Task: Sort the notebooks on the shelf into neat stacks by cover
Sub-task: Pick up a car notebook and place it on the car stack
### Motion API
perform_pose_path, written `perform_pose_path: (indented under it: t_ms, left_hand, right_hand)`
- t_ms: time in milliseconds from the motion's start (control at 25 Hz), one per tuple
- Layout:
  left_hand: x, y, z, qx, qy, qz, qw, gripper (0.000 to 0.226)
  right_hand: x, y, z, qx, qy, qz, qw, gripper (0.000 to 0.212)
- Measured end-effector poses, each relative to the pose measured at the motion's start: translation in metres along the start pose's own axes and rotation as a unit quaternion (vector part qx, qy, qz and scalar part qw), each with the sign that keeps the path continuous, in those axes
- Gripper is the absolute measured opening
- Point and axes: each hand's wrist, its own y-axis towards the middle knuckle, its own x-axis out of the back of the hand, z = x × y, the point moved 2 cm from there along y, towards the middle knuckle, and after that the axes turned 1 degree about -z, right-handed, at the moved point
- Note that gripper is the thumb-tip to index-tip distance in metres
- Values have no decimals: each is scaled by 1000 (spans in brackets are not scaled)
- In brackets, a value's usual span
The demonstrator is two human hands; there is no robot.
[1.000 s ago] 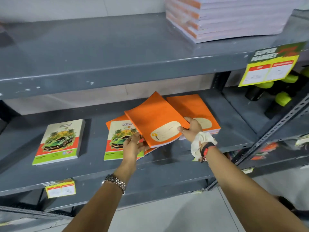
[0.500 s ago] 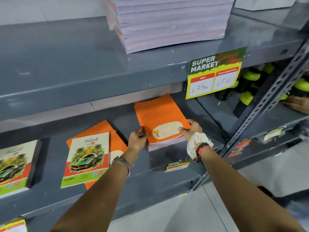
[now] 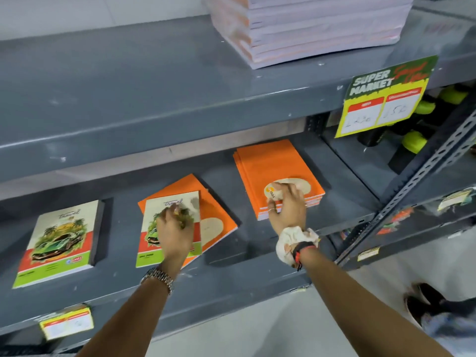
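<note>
On the grey middle shelf lie three groups of notebooks. At the left is a stack with green-car "travel" covers. In the middle a single travel notebook lies on top of a tilted orange notebook; my left hand rests flat on that travel cover, fingers spread. At the right is a squared orange stack; my right hand lies on its near end, over the cream label, holding nothing.
The upper shelf overhangs the work area and carries a tall pile of pale pads. A yellow-green price sign hangs from its edge. Black bottles with green caps sit in the right bay. A slotted upright stands at right. Someone's shoes are below.
Both hands held the orange notebook and set it on the right stack. My left hand has since let go and moved left onto the middle travel notebook. The camera swung back left.
</note>
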Motion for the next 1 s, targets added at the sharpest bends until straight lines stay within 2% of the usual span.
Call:
perform_pose_path:
  t_ms: [80, 160, 240, 320, 400, 440, 520, 600, 720, 840, 1000]
  left_hand:
    - [28, 4, 36, 23, 38, -6, 999, 51]
    - [45, 7, 58, 68, 3, 42, 997, 49]
    - [59, 8, 74, 100, -60, 92, 989, 41]
    - [70, 5, 78, 129, -139, 122, 974, 33]
    - [80, -2, 73, 143, -207, 168, 953, 26]
    - [85, -6, 70, 135, -233, 198, 943, 29]
    - [100, -8, 77, 110, -263, 235, 929, 40]
    - [124, -3, 90, 106, -263, 228, 931, 51]
    - [169, 13, 117, 104, -245, 190, 945, 64]
    - [212, 32, 155, 99, -240, 145, 955, 70]
    - [247, 61, 200, 123, -227, 111, 960, 67]
  right_hand:
    - [-36, -23, 27, -9, 16, 99, 995, 34]
    - [-69, -42, 49, -33, -15, 198, 979, 32]
    - [-95, -63, 74, -57, -78, 264, 960, 32]
    - [-110, -78, 94, -93, -102, 272, 952, 34]
    - [-122, -85, 106, -137, -92, 245, 955, 39]
    - [-127, -88, 109, -161, -74, 240, 954, 43]
    - [-142, -91, 116, -219, 9, 259, 941, 40]
    - [-154, -103, 133, -272, 126, 281, 912, 33]
    - [-171, -121, 182, -236, 165, 250, 924, 34]
    - [-206, -140, 236, -185, 188, 280, 923, 38]
    - [-251, -149, 281, -173, 184, 304, 919, 41]
